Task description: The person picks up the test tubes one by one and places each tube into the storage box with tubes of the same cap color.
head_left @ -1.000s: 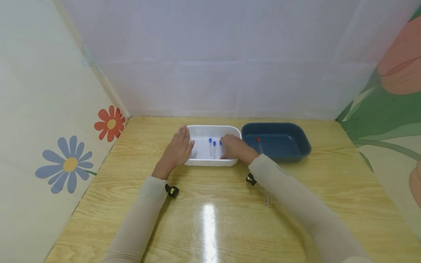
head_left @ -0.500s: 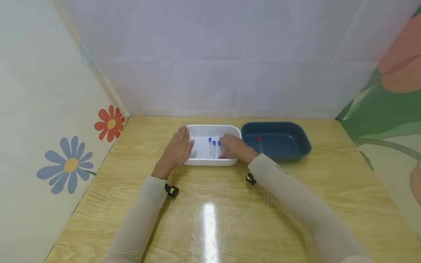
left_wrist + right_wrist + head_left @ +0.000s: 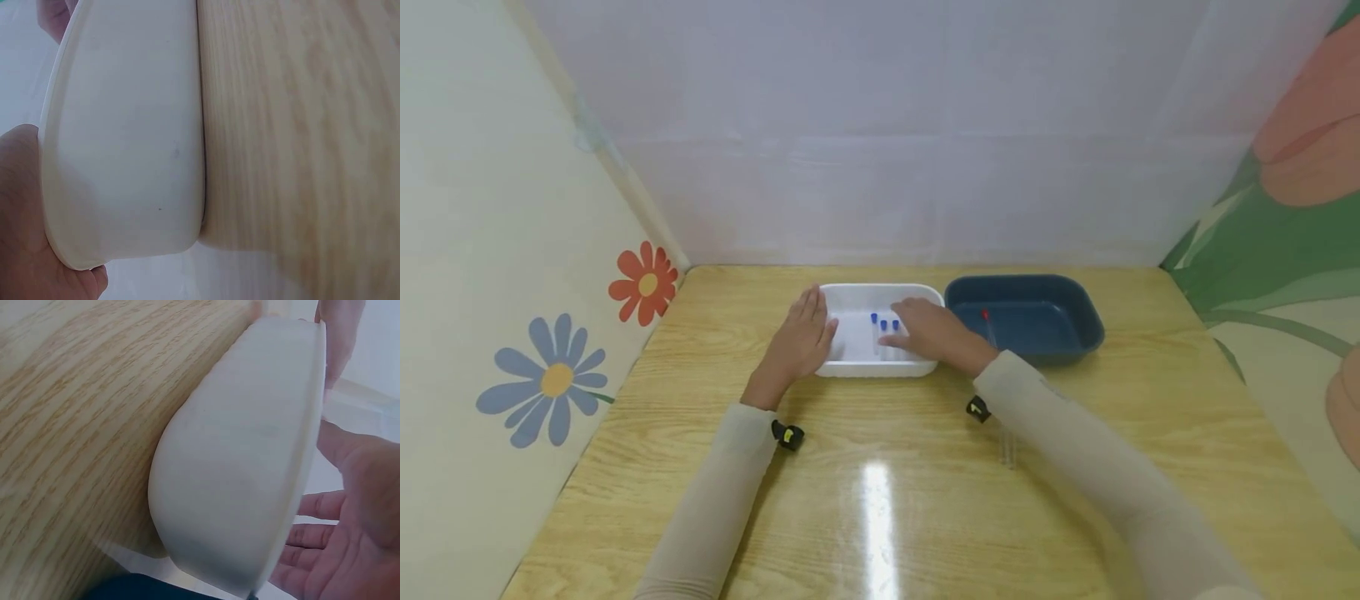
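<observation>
A white tray [image 3: 917, 367] holds three clear tubes with blue caps, lying side by side; the rightmost one has a blue cap [image 3: 896, 325]. My left hand [image 3: 796, 340] holds the tray's left end, thumb inside the rim and fingers along the outside. In the left wrist view its fingertips show below the rim's corner. Over the tray's right part is my right hand [image 3: 934, 330], its thumb and fingers spread apart beside the tubes. The right wrist view shows that palm [image 3: 350, 550] with nothing in it. The tubes' lower ends are partly hidden by the tray wall and right thumb.
Right of the tray stands a dark blue bin [image 3: 1075, 354] with a red-capped tube [image 3: 988, 321] in it, partly behind my right sleeve. Clear tubes [image 3: 1007, 452] lie on the wooden table [image 3: 820, 517] under my right forearm. Cloth walls surround the table.
The rightmost blue-capped tube has shifted slightly left, closer to the other two. My right hand has let go of it and spread its fingers. The left hand stays on the tray.
</observation>
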{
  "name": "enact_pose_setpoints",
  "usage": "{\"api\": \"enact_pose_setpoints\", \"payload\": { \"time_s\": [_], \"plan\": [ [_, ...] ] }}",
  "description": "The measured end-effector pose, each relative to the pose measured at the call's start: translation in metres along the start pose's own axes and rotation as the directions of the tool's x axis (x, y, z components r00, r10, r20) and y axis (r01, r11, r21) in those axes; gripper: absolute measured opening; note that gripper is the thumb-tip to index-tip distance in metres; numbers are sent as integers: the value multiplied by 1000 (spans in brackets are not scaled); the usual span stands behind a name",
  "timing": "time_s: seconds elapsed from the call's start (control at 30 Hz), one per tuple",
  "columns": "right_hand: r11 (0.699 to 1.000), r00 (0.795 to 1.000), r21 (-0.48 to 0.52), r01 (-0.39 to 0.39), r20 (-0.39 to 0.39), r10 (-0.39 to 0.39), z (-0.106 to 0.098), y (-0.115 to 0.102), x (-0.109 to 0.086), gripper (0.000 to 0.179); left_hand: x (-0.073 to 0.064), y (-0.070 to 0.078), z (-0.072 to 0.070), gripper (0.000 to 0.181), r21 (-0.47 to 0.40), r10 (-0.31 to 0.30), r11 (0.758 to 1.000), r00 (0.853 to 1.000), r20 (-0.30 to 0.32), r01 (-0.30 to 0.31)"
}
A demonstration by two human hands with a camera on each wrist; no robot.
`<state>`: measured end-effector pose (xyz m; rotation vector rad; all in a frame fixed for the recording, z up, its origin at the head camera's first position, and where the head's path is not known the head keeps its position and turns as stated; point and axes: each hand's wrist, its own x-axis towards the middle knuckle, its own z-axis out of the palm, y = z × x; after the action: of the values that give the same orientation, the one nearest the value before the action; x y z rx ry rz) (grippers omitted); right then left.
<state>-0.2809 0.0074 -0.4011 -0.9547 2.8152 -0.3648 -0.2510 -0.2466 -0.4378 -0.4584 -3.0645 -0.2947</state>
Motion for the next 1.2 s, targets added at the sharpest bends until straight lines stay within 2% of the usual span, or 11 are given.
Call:
{"api": "enact_pose_setpoints", "payload": {
  "time_s": [0.4,0.63,1.2],
  "plan": [
    [998,998,42,51,-34,-50,-16,14,-23,82,2,-5,3,68,-19,2,1000,1000,5,-2],
    [997,998,71,28,-66,-23,-26,20,-38,84,0,-7,2,69,-28,1,1000,1000,11,0],
    [999,988,-14,33,-153,-34,-35,40,-65,85,0,-14,4,67,-41,11,999,1000,-7,-11]
  ]
}}
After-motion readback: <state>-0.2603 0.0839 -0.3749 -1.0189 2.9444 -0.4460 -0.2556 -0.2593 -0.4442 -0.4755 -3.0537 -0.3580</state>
